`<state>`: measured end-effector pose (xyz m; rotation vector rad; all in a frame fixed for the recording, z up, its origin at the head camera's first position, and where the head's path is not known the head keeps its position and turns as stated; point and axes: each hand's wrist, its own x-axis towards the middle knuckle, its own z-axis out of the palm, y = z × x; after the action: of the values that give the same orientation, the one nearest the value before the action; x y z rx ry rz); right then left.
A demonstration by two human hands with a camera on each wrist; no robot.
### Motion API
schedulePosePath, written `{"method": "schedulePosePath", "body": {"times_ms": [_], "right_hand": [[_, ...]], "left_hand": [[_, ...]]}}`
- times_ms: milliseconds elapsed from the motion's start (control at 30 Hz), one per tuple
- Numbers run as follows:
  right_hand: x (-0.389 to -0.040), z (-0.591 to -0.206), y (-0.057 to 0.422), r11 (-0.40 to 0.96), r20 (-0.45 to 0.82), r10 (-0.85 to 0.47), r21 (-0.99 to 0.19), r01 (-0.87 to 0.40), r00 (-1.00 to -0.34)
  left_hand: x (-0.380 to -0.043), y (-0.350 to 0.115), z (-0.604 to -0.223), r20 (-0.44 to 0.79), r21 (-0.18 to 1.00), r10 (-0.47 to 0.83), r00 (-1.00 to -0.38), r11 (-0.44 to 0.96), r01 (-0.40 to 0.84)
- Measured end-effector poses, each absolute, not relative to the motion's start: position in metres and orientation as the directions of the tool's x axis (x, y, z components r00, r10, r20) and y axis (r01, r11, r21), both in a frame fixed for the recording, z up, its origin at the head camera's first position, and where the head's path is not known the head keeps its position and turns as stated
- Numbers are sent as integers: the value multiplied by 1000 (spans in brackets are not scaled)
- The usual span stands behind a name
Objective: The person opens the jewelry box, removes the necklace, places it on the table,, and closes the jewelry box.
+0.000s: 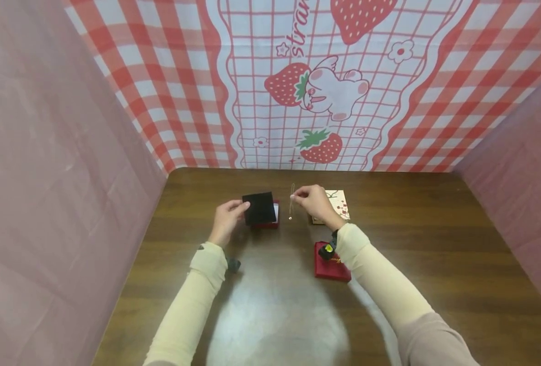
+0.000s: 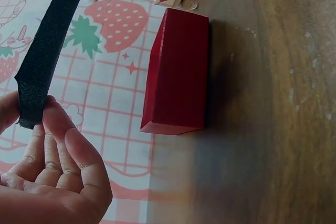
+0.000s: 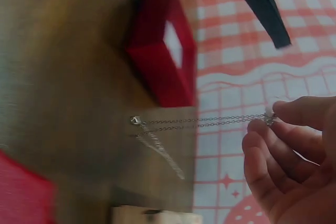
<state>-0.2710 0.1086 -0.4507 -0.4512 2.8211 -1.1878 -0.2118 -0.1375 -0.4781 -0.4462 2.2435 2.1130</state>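
Observation:
My left hand (image 1: 227,218) pinches a black foam pad (image 1: 259,207) by its edge. The pad is tilted above a small red box base (image 2: 181,72), which stands open on the table with white showing inside it in the right wrist view. In my right hand (image 1: 315,202), thumb and fingertips pinch a thin chain necklace (image 3: 210,121). It hangs down with a small pendant (image 3: 135,120) at its low end, to the right of the box. Both hands are apart from the box.
A cream card or box with a red blossom print (image 1: 339,203) lies behind my right hand. The red box lid (image 1: 332,272) with gold lettering rests under my right wrist. A patterned cloth (image 1: 318,91) hangs along the table's back edge.

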Motion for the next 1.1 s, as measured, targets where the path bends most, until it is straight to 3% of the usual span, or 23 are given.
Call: {"method": "schedulePosePath", "body": {"times_ms": [333, 667, 1100], "right_hand": [[-245, -468, 106, 705, 88, -399, -607, -367, -913], [-232, -479, 106, 716, -4, -479, -580, -388, -878], [-220, -482, 99, 728, -23, -567, -481, -488, -824]], "left_hand": [[-211, -140, -484, -230, 967, -169, -958, 69, -244], [-209, -140, -485, -233, 967, -170, -957, 65, -247], [-207, -138, -483, -236, 965, -180, -955, 75, -252]]}}
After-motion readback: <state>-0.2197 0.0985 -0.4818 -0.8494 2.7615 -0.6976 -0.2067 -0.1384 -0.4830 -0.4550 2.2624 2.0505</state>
